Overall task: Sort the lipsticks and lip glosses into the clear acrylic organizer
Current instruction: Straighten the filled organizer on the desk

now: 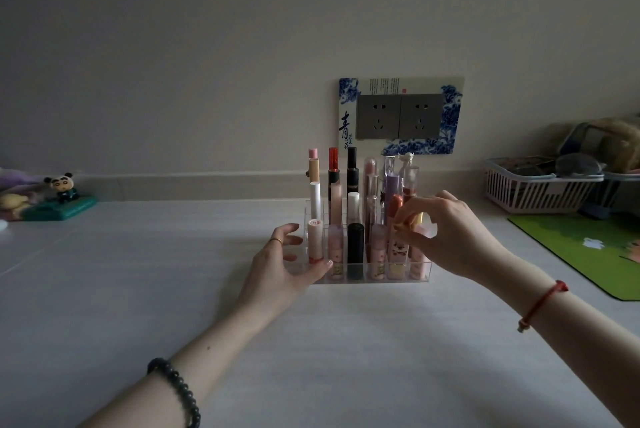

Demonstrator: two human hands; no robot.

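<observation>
Box: the clear box (381, 281) stands in the middle of the pale surface (173, 271), close to the far wall. You can see right through it. It has rows of small square holes.
Lipsticks: many stand upright in the holes, the far ones taller. There is a black one (355, 244) near the front, a red one (333, 157) at the back, a white one (314, 195) on the left and a purple one (392, 185) on the right.
Left hand: the left hand (287, 265) holds the box's near left corner, with the thumb on the front and spread fingers (294, 240) on the left wall.
Right hand: the right hand (457, 237) is over the box's right side. Its fingers pinch a pink stick (425, 231) with a gold bit, mostly hidden.
Around: a white basket (519, 192) and a green mat (588, 247) on the right, a panda toy (64, 185) far left.
</observation>
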